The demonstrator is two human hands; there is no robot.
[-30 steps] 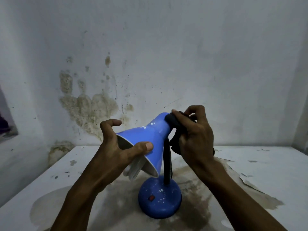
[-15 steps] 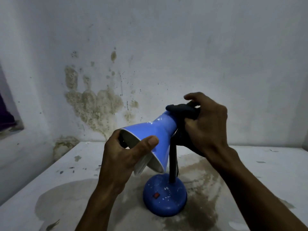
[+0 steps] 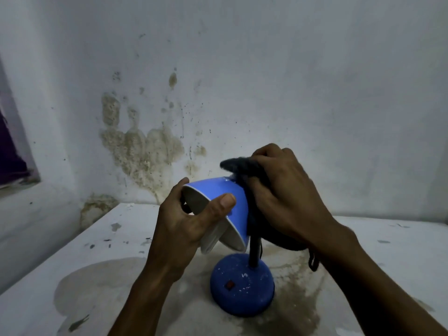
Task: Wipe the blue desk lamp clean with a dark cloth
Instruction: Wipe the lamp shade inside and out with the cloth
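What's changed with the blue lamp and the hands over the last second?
The right hand has slid the dark cloth from the narrow back of the blue cone-shaped lamp shade forward onto its top. The left hand still grips the shade's rim; the round blue base stays put.

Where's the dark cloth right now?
In the head view, right of centre: the cloth is gripped in the right hand against the narrow rear end of the lamp's blue shade, above the base.

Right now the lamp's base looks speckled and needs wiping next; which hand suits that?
Right hand: it already grips the dark cloth. The left hand holds the shade steady.
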